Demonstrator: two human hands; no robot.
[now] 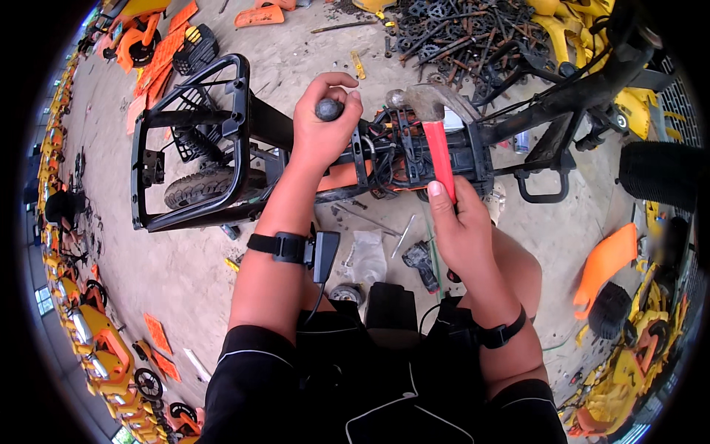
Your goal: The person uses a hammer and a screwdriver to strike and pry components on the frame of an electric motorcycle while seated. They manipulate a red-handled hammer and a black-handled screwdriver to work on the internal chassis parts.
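A scooter frame (270,122) of black metal lies across the ground in front of me, its inner bay full of cables and parts. My left hand (318,122) is closed round an upright bar-like tool (330,109), above the frame's middle. Only the tool's dark, round top end shows; its lower part is hidden by my hand. In my right hand (462,226) is a claw hammer (438,148) with a red handle. Its worn metal head is over the open bay, to the right of the left hand and apart from the dark tool end.
A cordless drill (420,265), a clear plastic bag (367,255) and a thin metal rod (404,235) lie on the ground near my knees. Rusty crank parts (466,37) are heaped at the far side. Orange panels (159,66) lie far left; yellow parts (629,370) crowd the right.
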